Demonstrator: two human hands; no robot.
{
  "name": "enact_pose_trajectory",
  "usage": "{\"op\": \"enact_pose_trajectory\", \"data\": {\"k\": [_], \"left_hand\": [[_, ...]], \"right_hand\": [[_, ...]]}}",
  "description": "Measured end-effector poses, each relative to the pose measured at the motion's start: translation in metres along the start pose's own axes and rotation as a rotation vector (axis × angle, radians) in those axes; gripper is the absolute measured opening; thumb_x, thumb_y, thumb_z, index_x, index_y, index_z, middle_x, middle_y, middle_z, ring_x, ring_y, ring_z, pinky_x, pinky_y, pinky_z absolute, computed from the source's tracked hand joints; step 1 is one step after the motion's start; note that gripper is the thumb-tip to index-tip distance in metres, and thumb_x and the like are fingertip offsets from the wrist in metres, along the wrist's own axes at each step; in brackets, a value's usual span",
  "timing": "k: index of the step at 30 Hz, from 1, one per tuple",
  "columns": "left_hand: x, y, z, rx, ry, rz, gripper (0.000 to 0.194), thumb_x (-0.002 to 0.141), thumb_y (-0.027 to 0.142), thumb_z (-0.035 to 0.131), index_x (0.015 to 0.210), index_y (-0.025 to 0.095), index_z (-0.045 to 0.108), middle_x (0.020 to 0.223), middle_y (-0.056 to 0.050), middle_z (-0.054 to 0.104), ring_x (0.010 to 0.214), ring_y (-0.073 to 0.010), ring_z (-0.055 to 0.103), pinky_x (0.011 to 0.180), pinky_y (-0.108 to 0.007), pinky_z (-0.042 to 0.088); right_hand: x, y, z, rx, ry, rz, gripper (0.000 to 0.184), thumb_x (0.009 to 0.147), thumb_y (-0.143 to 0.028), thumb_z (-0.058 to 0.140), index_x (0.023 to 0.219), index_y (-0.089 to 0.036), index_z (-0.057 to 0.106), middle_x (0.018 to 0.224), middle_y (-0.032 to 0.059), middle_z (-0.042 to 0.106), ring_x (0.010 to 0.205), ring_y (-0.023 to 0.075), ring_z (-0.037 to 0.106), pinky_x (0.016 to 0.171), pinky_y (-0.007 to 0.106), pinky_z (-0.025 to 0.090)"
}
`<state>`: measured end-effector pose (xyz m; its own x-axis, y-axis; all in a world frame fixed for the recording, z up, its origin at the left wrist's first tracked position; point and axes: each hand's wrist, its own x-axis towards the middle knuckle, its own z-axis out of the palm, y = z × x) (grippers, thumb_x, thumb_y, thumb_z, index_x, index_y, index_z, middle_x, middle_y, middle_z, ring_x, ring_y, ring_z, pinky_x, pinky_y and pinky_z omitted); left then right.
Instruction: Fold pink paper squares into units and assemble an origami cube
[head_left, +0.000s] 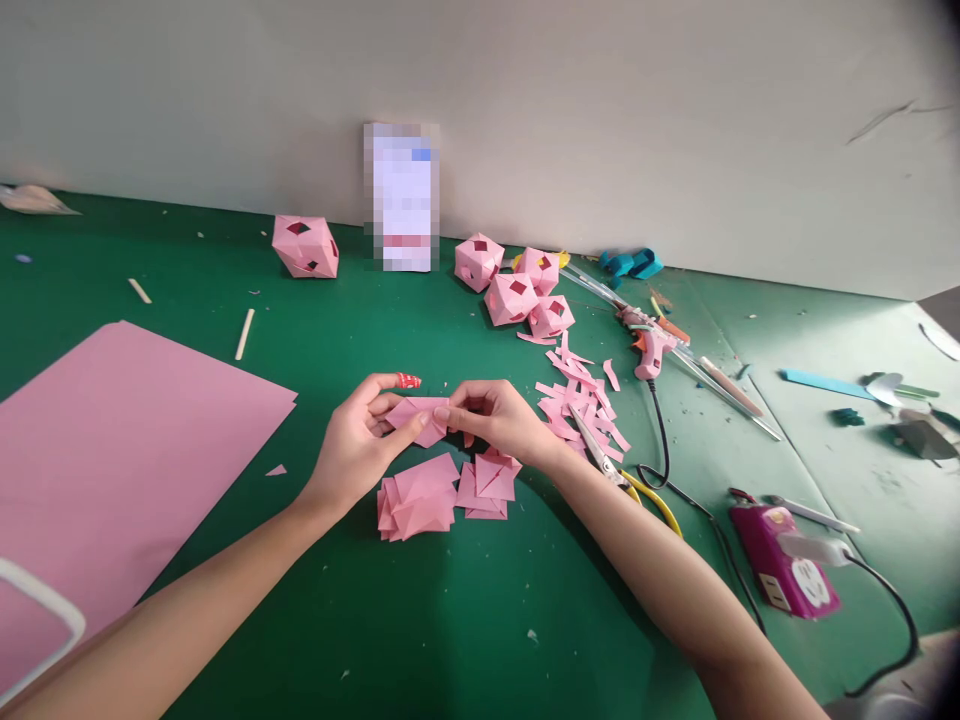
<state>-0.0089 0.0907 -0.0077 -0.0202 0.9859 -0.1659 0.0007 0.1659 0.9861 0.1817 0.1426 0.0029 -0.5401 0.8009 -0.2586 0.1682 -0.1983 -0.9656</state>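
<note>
Between my two hands is a small pink piece of paper (pixel 417 408), partly folded, above the green tabletop. My left hand (pixel 360 425) pinches its left side, the thumb lying across the front; a red wrapping covers the index fingertip. My right hand (pixel 491 415) grips the right corner between thumb and fingers. Just below lie a loose pile of pink paper squares (pixel 416 495) and a smaller stack of folded pink squares (pixel 487 485). To the right of my right hand are pink paper scraps (pixel 577 395) and scissors (pixel 596 445) with yellow handles.
Large pink sheets (pixel 142 440) lie at left. Pink paper polyhedra (pixel 512 298) with cut-out holes cluster at the back, another polyhedron (pixel 306 246) standing apart. A blurred phone-like panel (pixel 405 200) leans on the wall. Right are a pink glue gun (pixel 654 350) with cord and a magenta power block (pixel 784 560).
</note>
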Motion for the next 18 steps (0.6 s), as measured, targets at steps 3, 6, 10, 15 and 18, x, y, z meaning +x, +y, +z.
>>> {"op": "enact_pose_trajectory", "data": {"k": [3,6,10,15,18], "left_hand": [[0.0004,0.0008,0.0006,-0.011,0.010,-0.001,0.046,0.076,0.035,0.081,0.114,0.021,0.059,0.087,-0.003,0.074,0.074,-0.0185,0.073,0.070,-0.029,0.058],[0.0002,0.0021,0.0009,-0.022,0.000,-0.006,0.046,0.075,0.035,0.081,0.113,0.020,0.059,0.084,-0.002,0.072,0.073,-0.0190,0.072,0.069,-0.030,0.058],[0.0003,0.0030,0.0009,-0.020,-0.012,-0.019,0.046,0.074,0.034,0.081,0.112,0.020,0.059,0.086,-0.003,0.073,0.073,-0.0186,0.071,0.068,-0.029,0.056],[0.0013,0.0016,0.0001,-0.019,0.018,-0.015,0.045,0.073,0.032,0.081,0.112,0.020,0.061,0.090,-0.003,0.073,0.072,-0.0159,0.068,0.065,-0.026,0.054],[0.0014,0.0022,0.0000,-0.013,0.029,-0.013,0.044,0.072,0.032,0.081,0.110,0.020,0.061,0.090,-0.003,0.073,0.073,-0.0161,0.068,0.065,-0.027,0.054]], "right_hand": [[-0.0007,-0.0010,0.0012,-0.004,0.022,-0.015,0.037,0.080,-0.052,0.074,0.079,-0.016,0.066,0.069,-0.0008,0.062,0.054,0.0086,0.055,0.047,0.020,0.045],[-0.0014,-0.0017,0.0015,0.003,0.032,-0.029,0.035,0.080,-0.050,0.075,0.079,-0.016,0.067,0.070,-0.0006,0.062,0.056,0.0092,0.056,0.048,0.021,0.046],[-0.0017,-0.0015,0.0005,0.006,0.014,-0.008,0.035,0.081,-0.050,0.074,0.078,-0.016,0.067,0.068,-0.0005,0.062,0.054,0.0093,0.056,0.049,0.022,0.046],[-0.0012,-0.0007,-0.0002,-0.022,0.021,-0.007,0.042,0.088,-0.056,0.063,0.076,-0.016,0.064,0.070,0.0005,0.063,0.052,0.0085,0.056,0.049,0.021,0.046],[-0.0012,0.0005,0.0007,-0.033,0.035,0.003,0.047,0.093,-0.060,0.054,0.079,-0.016,0.063,0.069,0.0004,0.062,0.050,0.0081,0.055,0.046,0.020,0.045]]}}
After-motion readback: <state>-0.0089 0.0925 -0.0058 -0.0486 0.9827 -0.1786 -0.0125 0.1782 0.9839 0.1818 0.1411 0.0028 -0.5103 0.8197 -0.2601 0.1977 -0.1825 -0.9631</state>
